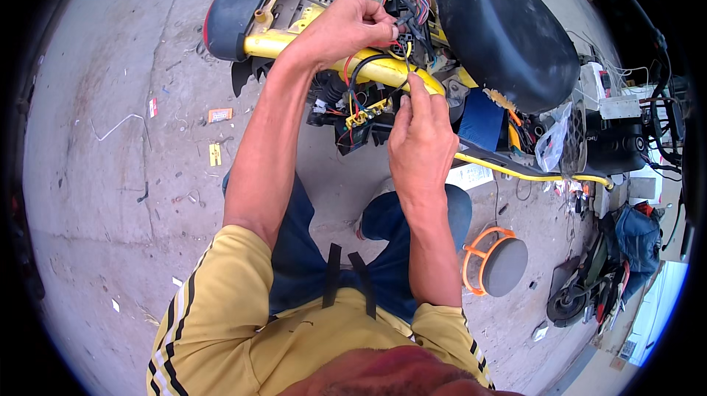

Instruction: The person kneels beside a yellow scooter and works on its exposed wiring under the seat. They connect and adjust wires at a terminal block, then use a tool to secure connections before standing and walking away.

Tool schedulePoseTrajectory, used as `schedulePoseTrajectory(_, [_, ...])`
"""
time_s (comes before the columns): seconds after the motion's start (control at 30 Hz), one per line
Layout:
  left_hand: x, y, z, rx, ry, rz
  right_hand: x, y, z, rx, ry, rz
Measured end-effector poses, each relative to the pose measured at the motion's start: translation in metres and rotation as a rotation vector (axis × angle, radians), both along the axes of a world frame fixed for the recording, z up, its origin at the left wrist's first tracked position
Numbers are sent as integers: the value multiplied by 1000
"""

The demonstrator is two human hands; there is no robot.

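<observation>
The yellow tubular frame (276,44) of a motorbike or scooter stands before me, with a bundle of coloured wires (416,2) rising from it. My left hand (346,29) reaches over the frame tube, thumb and fingers pinched on a black wire connector (403,45) with square slots. Between the thumb and fingers of my right hand (422,134) is a thin dark rod (408,64), its upper end at the connector. I cannot tell whether it is a pick or a stiff wire. Red and yellow wires run close to both hands.
A black seat (508,31) is tilted up right of the wires. Below the tube hangs a dark electrical part with yellow fittings (357,120). An orange-legged stool (504,267) stands at my right. Litter lies on the concrete floor (96,197); at far right is a small wheel (568,302).
</observation>
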State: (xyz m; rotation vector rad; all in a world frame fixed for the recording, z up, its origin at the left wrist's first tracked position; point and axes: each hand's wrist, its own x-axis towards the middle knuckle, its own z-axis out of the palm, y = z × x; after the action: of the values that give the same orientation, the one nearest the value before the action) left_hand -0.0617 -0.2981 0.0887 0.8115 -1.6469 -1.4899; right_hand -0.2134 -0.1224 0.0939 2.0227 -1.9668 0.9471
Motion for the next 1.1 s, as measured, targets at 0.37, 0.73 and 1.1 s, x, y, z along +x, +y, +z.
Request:
schedulePoseTrajectory(0.37, [-5, 6, 6, 1, 24, 53, -21, -13, -41, -163, -80, 141])
schedulePoseTrajectory(0.73, [-7, 8, 11, 22, 13, 75, -47, -25, -47, -274, 94, 218])
schedulePoseTrajectory(1.1, [-6, 8, 9, 8, 0, 64, -31, 4, -4, -7, -104, 143])
